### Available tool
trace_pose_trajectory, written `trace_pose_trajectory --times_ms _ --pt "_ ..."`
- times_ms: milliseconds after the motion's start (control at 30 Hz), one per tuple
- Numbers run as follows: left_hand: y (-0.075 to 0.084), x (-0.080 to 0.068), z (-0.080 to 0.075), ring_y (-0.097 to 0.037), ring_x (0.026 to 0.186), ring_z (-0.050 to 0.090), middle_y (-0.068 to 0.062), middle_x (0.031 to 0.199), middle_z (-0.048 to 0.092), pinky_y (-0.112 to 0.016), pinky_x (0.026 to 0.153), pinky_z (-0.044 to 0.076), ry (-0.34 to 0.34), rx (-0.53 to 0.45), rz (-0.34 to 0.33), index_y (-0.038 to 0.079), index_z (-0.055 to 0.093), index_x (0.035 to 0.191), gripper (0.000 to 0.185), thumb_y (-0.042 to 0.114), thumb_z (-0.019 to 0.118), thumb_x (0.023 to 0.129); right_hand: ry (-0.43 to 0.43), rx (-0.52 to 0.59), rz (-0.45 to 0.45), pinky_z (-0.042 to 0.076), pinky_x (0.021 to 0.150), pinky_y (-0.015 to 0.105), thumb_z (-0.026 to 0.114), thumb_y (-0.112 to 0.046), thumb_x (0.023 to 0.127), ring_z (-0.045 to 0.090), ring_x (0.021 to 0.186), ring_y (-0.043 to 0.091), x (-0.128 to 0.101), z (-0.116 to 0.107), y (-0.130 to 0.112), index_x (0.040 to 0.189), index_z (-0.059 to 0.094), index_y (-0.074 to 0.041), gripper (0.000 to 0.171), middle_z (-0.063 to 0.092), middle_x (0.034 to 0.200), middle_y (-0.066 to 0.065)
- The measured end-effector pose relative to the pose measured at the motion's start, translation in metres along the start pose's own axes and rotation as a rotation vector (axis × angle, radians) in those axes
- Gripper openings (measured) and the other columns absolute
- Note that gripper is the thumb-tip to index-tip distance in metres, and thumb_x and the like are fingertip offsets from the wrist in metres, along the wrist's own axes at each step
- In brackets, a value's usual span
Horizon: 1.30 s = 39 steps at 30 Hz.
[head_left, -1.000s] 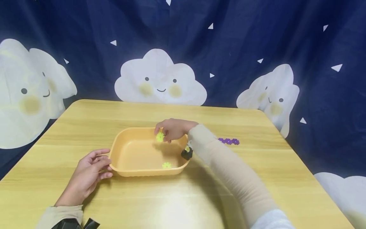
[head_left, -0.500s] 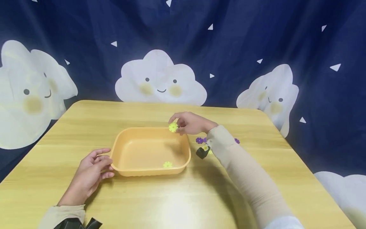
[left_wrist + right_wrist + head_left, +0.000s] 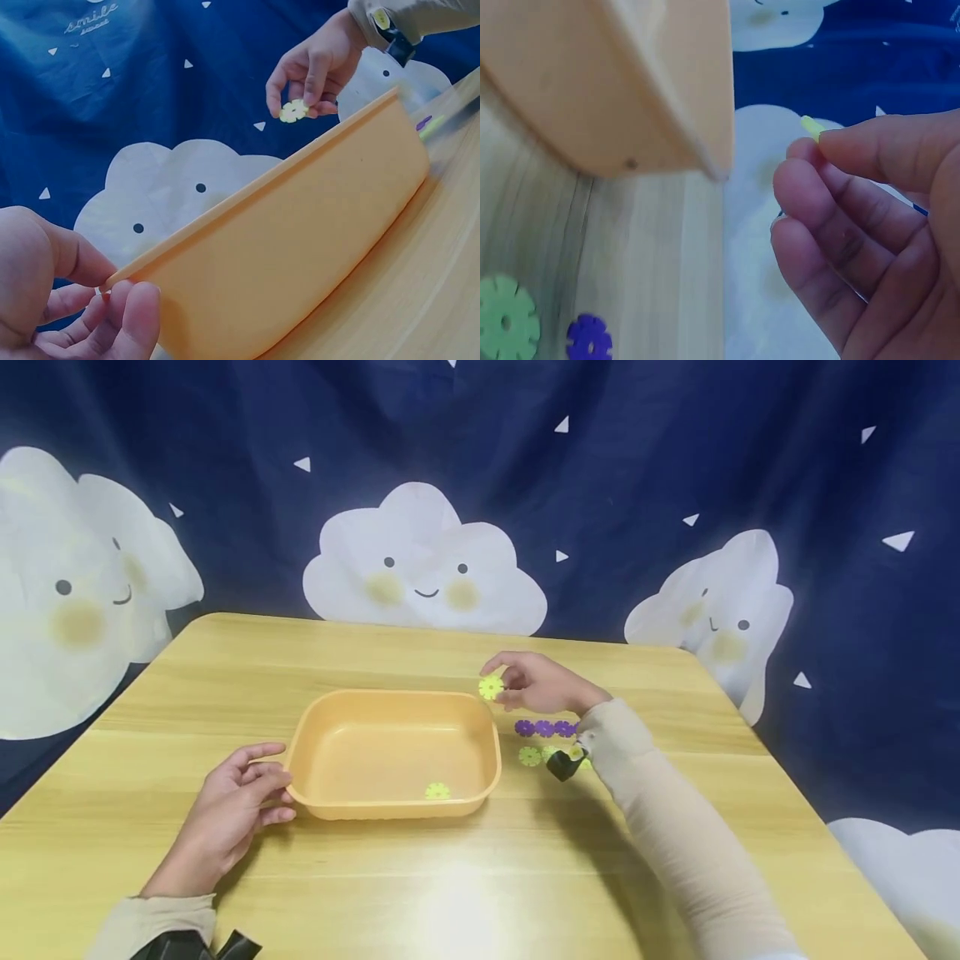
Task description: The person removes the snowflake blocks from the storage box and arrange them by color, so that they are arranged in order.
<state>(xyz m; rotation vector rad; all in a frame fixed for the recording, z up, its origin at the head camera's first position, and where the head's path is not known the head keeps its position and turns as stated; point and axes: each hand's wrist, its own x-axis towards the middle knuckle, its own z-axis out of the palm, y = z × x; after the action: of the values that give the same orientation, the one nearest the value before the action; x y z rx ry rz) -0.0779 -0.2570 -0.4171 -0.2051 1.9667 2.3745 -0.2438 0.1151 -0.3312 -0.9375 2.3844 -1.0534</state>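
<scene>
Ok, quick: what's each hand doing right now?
Left hand: open, fingers resting against the orange tray.
Right hand: pinching a yellow snowflake disc past the tray's far right corner.

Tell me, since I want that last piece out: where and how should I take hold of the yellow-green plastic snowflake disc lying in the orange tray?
The yellow-green snowflake disc lies flat on the floor of the orange plastic tray, close to the near wall. Probably best to come straight down from above and pinch two opposite notched edges with thumb and forefinger; the wall blocks a sideways approach.
</scene>
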Motion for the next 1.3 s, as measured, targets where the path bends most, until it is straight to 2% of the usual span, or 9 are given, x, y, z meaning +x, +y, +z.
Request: trace_pose_trajectory --times_ms 167,400,500,667,733,867,1100,1300 --pt "0.002 0.001 0.008 -0.012 0.071 0.058 0.0 0.092 0.053 -0.026 0.057 0.06 0.0 0.007 -0.011 0.01 0.041 0.128 0.039 -0.003 0.056 0.095 0.049 0.025 0.01 0.059 0.072 0.048 0.059 0.007 0.091 0.065 0.081 0.039 -0.014 -0.006 0.014 0.126 0.053 0.0 0.036 0.062 0.087 0.022" --pt "0.003 0.002 0.012 -0.012 0.073 0.057 0.002 0.093 0.052 -0.026 0.059 0.06 -0.006 0.035 -0.011 0.009 0.039 0.131 0.039 -0.002 0.053 0.096 0.081 0.031 0.054 0.06 0.073 0.039 0.061 0.004 0.091 0.066 0.082 0.04 -0.028 -0.011 0.019 0.126 0.054 -0.007 0.037 0.064 0.085 0.015" --pt "0.003 0.002 0.011 -0.012 0.073 0.057 0.002 0.093 0.053 -0.026 0.059 0.06 -0.003 0.039 -0.012 0.009 0.039 0.13 0.038 -0.002 0.053 0.096 0.087 0.023 0.045 0.06 0.071 0.037 0.061 0.005 0.091 0.066 0.079 0.037 -0.031 -0.012 0.022 0.127 0.053 -0.005 0.037 0.065 0.084 0.013" --pt "0.003 0.001 0.008 -0.012 0.073 0.057 0.002 0.093 0.053 -0.027 0.059 0.06 0.001 0.026 -0.013 0.009 0.041 0.129 0.037 -0.001 0.055 0.096 0.098 0.043 0.039 0.059 0.067 0.035 0.059 0.007 0.091 0.065 0.077 0.038 -0.034 -0.013 0.029 0.128 0.05 0.002 0.038 0.063 0.087 0.023" --pt "0.003 0.001 0.007 -0.012 0.073 0.057 0.002 0.093 0.053 -0.026 0.059 0.06 0.007 0.026 -0.012 0.009 0.041 0.128 0.037 -0.001 0.056 0.096 0.101 0.056 0.041 0.059 0.069 0.036 0.058 0.007 0.091 0.064 0.08 0.042 -0.037 -0.013 0.031 0.127 0.05 0.003 0.037 0.062 0.089 0.027" --pt "0.004 0.001 0.007 -0.012 0.072 0.057 0.002 0.093 0.053 -0.026 0.058 0.06 0.01 0.04 -0.006 0.01 0.041 0.128 0.037 -0.001 0.055 0.096 0.106 0.048 0.035 0.059 0.071 0.038 0.058 0.007 0.091 0.062 0.081 0.046 -0.042 -0.013 0.035 0.126 0.051 0.002 0.036 0.062 0.089 0.026" --pt "0.006 0.001 0.006 -0.011 0.071 0.057 0.002 0.093 0.054 -0.026 0.057 0.06 0.014 0.052 0.001 0.01 0.041 0.128 0.037 -0.001 0.055 0.096 0.121 0.066 0.067 0.056 0.077 0.057 0.059 0.005 0.092 0.06 0.085 0.048 -0.051 -0.015 0.041 0.126 0.052 -0.001 0.035 0.062 0.09 0.026" --pt "0.005 -0.001 0.004 -0.012 0.072 0.057 0.002 0.093 0.053 -0.026 0.058 0.06 0.012 0.065 -0.004 0.012 0.042 0.126 0.035 -0.002 0.054 0.096 0.138 0.028 0.088 0.058 0.071 0.049 0.06 0.004 0.091 0.061 0.081 0.044 -0.061 -0.016 0.049 0.125 0.052 0.0 0.035 0.064 0.085 0.019"
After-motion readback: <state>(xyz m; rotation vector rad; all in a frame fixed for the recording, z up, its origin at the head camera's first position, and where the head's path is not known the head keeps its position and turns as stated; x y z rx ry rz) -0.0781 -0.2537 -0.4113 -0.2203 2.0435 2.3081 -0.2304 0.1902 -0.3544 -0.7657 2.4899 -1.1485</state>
